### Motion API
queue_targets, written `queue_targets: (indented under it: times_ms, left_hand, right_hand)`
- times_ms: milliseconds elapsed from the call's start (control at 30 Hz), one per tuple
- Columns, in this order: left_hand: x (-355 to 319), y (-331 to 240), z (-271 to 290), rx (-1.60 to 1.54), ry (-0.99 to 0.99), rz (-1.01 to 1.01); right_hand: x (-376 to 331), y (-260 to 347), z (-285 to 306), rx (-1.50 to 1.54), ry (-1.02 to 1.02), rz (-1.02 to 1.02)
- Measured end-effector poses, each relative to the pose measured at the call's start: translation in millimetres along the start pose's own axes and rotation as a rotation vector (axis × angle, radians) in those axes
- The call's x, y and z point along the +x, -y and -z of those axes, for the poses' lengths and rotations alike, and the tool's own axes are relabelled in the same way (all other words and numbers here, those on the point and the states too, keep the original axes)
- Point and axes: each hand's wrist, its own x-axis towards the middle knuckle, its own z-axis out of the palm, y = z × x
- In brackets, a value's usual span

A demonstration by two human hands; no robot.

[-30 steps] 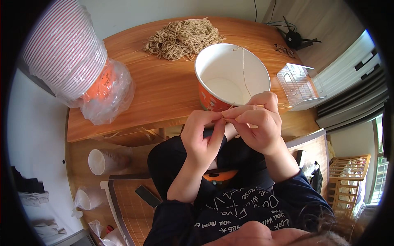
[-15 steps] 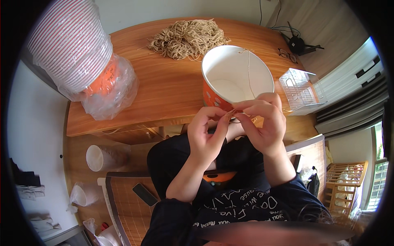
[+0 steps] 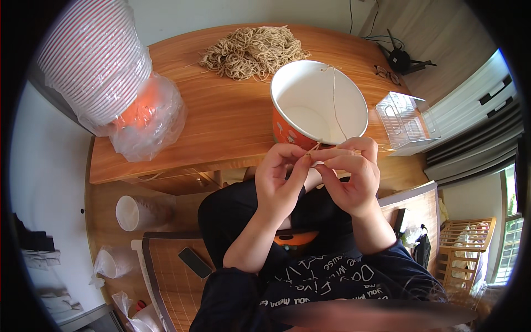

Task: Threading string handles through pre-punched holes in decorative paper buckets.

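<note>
A large paper bucket, white inside and orange outside, stands at the table's near edge with its mouth up. A thin beige twine runs from its far rim across the inside to the near rim. Just over the near rim, my left hand pinches the twine between thumb and forefinger. My right hand pinches it close beside, fingertips almost touching those of the left. A short bit of twine sticks up between the hands. Fingers partly cover how the twine lies at the near rim.
A heap of beige twine lies behind the bucket on the wooden table. Bagged stacked buckets rise at the left. Glasses, a black router and a clear rack are right. A phone lies lower left.
My right hand has come down slightly toward me, its fingers more bent. A short twine bit now stands up at my fingertips. The bucket has shifted very slightly left.
</note>
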Motion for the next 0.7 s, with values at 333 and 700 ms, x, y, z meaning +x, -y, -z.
queue_targets:
  times_ms: [333, 700]
  left_hand:
    - [-0.9, -1.5, -2.2, 0.181, -0.042, -0.111]
    - [-0.6, -2.9, -2.6, 0.174, -0.042, -0.106]
  right_hand:
    - [5.9, 1.4, 5.5, -0.028, 0.063, 0.047]
    - [5.0, -0.1, 7.2, -0.004, 0.079, 0.061]
